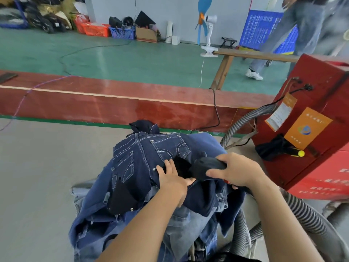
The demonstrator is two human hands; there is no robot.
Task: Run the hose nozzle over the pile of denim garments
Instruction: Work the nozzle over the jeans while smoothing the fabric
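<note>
head view: the right hand (236, 172) is wrapped around the black hose nozzle (203, 168), fingers curled over the top of it and thumb beneath, so the grip is closed on the nozzle body. the nozzle's mouth points away from that grip toward the left, lying against the dark top pair of jeans (151, 157) on the pile of denim garments (143, 188). the left hand (171, 176) lies just beside the nozzle mouth, fingers spread flat and straight on the cloth, pressing it down and not curled round anything. behind the right wrist the ribbed grey hose (300, 212) trails off down the right side, and another run of it loops up to the red machine (309, 118) further right of the grip.

to do this step well, i'd judge the flat hand should hold the fabric taut just ahead of the nozzle so loose denim doesn't bunch or get drawn into the mouth. sweep the nozzle in slow overlapping passes outward from the grip, along seams and pockets, then shift the pressing hand and work the lower, paler layers near the person. leave slack in the hose behind the wrist so it doesn't drag the pile
</note>
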